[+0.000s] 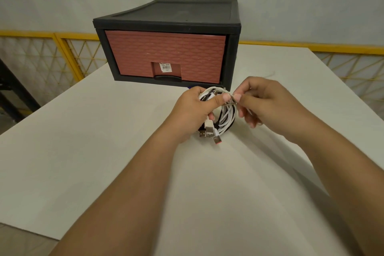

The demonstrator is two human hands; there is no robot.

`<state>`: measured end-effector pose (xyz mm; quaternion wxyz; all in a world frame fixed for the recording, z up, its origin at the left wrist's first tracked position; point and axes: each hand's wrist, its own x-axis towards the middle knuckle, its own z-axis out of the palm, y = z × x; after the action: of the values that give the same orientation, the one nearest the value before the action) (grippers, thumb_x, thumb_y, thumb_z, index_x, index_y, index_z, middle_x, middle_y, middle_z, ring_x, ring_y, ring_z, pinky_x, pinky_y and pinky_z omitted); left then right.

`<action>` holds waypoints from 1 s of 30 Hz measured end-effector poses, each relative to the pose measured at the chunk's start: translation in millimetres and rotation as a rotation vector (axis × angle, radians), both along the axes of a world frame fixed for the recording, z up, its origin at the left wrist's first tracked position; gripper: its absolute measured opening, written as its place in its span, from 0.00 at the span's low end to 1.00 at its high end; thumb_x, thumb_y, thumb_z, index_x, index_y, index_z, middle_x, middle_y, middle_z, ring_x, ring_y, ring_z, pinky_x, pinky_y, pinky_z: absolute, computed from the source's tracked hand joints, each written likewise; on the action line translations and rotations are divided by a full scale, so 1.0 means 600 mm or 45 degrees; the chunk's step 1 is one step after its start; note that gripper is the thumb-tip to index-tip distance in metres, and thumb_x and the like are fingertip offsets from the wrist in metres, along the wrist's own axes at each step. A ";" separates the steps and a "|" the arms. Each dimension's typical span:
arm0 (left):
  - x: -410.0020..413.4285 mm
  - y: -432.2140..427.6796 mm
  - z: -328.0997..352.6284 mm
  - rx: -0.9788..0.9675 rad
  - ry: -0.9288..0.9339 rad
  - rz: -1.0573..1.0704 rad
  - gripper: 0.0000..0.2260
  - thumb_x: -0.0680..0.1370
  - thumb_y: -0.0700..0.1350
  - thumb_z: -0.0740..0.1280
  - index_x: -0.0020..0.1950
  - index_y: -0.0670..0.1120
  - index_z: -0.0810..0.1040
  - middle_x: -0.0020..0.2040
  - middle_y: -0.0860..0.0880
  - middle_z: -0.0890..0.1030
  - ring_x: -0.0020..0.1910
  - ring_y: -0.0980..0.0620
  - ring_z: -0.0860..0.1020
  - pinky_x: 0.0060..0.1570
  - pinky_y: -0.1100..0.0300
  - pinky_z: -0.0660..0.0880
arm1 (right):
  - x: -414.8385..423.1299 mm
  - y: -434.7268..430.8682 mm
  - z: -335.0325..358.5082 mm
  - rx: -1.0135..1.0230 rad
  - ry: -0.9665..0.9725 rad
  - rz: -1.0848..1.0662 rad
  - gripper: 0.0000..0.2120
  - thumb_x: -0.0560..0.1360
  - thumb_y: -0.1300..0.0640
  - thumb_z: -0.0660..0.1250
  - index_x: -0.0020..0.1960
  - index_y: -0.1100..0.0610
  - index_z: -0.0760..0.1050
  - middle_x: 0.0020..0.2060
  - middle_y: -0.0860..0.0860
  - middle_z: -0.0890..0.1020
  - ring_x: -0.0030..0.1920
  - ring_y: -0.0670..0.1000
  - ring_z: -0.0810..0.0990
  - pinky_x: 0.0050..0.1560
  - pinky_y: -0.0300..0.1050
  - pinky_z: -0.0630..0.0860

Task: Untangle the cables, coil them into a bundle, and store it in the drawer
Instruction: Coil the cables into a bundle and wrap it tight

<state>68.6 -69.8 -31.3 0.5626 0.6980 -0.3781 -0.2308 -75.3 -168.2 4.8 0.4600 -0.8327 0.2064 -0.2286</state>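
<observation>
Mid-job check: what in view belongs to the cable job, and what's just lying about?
Job: cable bundle, gripped by left hand and pinched at the top by right hand; closed drawer in its black cabinet.
Bystanders: white table; yellow mesh fence behind.

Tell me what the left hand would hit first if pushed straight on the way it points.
Probably the drawer unit, near its lower right front; the left hand, gripping the cable bundle, points there. Depth is unclear.
</observation>
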 end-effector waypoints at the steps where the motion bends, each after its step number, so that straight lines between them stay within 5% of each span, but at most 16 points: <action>1: 0.001 -0.001 -0.001 -0.016 0.040 0.000 0.20 0.74 0.55 0.73 0.55 0.41 0.78 0.28 0.56 0.75 0.28 0.58 0.74 0.39 0.59 0.72 | 0.003 0.004 -0.004 0.110 -0.018 0.021 0.06 0.80 0.61 0.62 0.44 0.58 0.73 0.27 0.50 0.79 0.23 0.50 0.73 0.24 0.39 0.65; 6: 0.003 -0.001 0.000 -0.060 0.161 -0.034 0.20 0.74 0.55 0.71 0.53 0.39 0.79 0.30 0.54 0.72 0.26 0.57 0.71 0.40 0.54 0.74 | 0.012 0.016 -0.015 0.544 -0.243 0.114 0.06 0.80 0.63 0.60 0.47 0.59 0.75 0.29 0.50 0.77 0.22 0.47 0.68 0.23 0.35 0.56; 12: 0.000 0.005 0.006 -0.030 0.292 -0.087 0.28 0.68 0.69 0.63 0.46 0.43 0.79 0.26 0.54 0.70 0.25 0.56 0.71 0.42 0.55 0.71 | 0.009 0.020 -0.014 0.587 -0.198 0.132 0.05 0.79 0.62 0.62 0.49 0.59 0.78 0.34 0.51 0.82 0.23 0.46 0.68 0.22 0.36 0.57; 15: -0.001 0.008 0.007 0.003 0.331 -0.005 0.28 0.75 0.70 0.58 0.34 0.46 0.73 0.26 0.51 0.72 0.26 0.53 0.72 0.37 0.57 0.70 | 0.012 0.033 -0.014 0.341 -0.169 0.117 0.04 0.78 0.63 0.65 0.47 0.58 0.79 0.34 0.50 0.83 0.22 0.47 0.71 0.23 0.36 0.65; 17: 0.000 0.007 0.008 0.047 0.366 0.086 0.30 0.75 0.71 0.56 0.32 0.45 0.72 0.25 0.50 0.75 0.26 0.51 0.74 0.36 0.58 0.71 | 0.016 0.042 -0.023 -0.057 -0.090 0.087 0.04 0.76 0.63 0.68 0.45 0.57 0.81 0.32 0.47 0.83 0.23 0.45 0.73 0.28 0.38 0.72; 21: -0.003 0.007 0.012 0.050 0.404 0.083 0.28 0.75 0.70 0.59 0.34 0.45 0.75 0.26 0.49 0.76 0.27 0.51 0.75 0.35 0.59 0.72 | 0.023 0.053 -0.037 -0.841 -0.011 0.074 0.08 0.72 0.62 0.69 0.43 0.50 0.82 0.29 0.37 0.71 0.29 0.38 0.69 0.32 0.42 0.67; 30: -0.006 0.013 0.017 0.013 0.405 -0.024 0.24 0.79 0.62 0.62 0.34 0.44 0.73 0.24 0.49 0.73 0.24 0.51 0.74 0.31 0.61 0.71 | 0.021 0.042 -0.042 -0.979 -0.034 0.020 0.07 0.70 0.61 0.70 0.42 0.50 0.83 0.34 0.39 0.72 0.33 0.44 0.69 0.31 0.44 0.70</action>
<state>64.8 -62.2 -21.2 0.6097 0.6519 -0.2896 -0.3456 -62.6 -142.8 -20.1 0.1187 -0.9430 0.0933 -0.2967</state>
